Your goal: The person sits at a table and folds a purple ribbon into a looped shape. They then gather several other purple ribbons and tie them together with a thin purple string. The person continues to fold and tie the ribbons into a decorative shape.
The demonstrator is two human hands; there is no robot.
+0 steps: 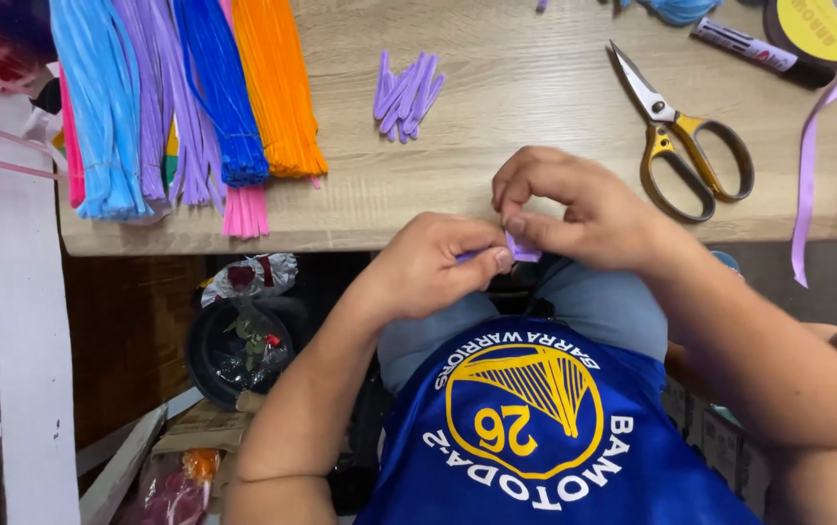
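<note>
Head view looks straight down at a small purple folded piece (520, 249), pinched between both hands just off the near edge of the worktop (535, 185), over the person's lap. Left hand (433, 264) has thumb and forefinger pressed together on the piece's left end, so that grip is clamped on it. Right hand (574, 209) curls over from above, its fingertips (516, 226) squeezed on the top of the same piece, also clamped. Most of the piece is hidden by the fingers, so its exact shape is hard to tell.

Further out on the worktop, a little pile of short purple cut pieces (405, 95) sits well apart from the hands, up and to the left. Yellow-handled scissors (681, 136) lie near the right hand, blades shut and pointing away. A lilac ribbon (807, 165) trails off the right edge, a dark marker (759, 51) lies at the top right, and beside it is a yellow roll (832, 27).

Along the left side lie bundles of long fuzzy stems side by side: light blue (97, 107), purple (160, 97), dark blue (219, 92), orange (277, 87), with pink (243, 209) poking out underneath.
</note>
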